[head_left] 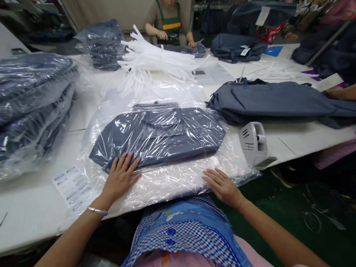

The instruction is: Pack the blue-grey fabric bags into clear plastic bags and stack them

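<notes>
Garment point(159, 136), dark grey-blue and folded flat, lies centre frame inside a clear bag point(174, 181) on the white bench point(28, 207). The bag's loose plastic spreads past it twd the near edge.

Left hand point(119, 178) rests palm down at lower centre-left. Its fingers point(128, 162) are spread and released, grasping nothing, w/ the tips pressing the garment's near-left corner through the plastic. A thin bracelet point(97, 211) sits on that wrist.

Right hand point(223, 187) lies flat at lower centre-right on the bag's near edge, just beside the garment and not on it. Its fingers are also released and point left.

A label sheet point(72, 186) lies on the bench left of the left hand, partly under the plastic. A stack point(21, 103) of bagged garments fills the left of the frame. A white device point(253, 144), maybe a tape dispenser (hard to tell), stands just right of the bag.

Unbagged garments point(277, 102) are piled in the right-centre, w/ someone's forearm point(346, 92) resting at their far right end. A heap of white strips point(159, 59), poss. hangers, lies upper centre. A co-worker point(169, 22) sits beyond it at the top centre, both hands on a dark item. Another bagged pile point(103, 44) is upper left of the strips.
</notes>
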`<state>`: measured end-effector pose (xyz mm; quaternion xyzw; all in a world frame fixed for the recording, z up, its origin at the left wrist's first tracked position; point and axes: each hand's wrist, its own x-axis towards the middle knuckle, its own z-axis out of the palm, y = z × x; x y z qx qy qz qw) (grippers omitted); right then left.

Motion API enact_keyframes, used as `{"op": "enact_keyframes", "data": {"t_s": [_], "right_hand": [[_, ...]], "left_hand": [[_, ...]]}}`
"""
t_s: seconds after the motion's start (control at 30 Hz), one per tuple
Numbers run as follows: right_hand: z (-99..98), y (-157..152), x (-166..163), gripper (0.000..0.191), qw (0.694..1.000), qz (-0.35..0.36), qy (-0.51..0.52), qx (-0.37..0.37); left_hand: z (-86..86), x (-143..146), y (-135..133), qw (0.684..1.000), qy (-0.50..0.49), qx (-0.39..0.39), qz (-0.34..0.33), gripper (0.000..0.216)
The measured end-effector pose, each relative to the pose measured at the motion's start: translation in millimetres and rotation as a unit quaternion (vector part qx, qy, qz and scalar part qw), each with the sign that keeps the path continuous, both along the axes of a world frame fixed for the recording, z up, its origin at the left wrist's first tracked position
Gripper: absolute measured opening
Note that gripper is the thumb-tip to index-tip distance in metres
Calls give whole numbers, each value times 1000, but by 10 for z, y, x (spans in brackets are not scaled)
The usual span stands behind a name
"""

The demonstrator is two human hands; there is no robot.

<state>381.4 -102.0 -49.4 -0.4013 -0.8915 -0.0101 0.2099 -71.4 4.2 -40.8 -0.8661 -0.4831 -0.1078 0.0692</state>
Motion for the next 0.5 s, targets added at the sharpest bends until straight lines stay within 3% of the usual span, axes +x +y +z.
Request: {"op": "enact_keyframes", "data": {"t_s": [0.1,0.3,0.5], "right_hand": [[91,86,44,35,998,-4,43,42],[471,332,12,25,994,-33,58,82],[804,981,-81,18,994,-76,37,70]], "left_hand": [[-5,2,-1,1000,0,1,0,61],[-18,-14,-4,1000,-9,2,-4,63],[-25,-58,7,1000,18,10,-13,66]]}}
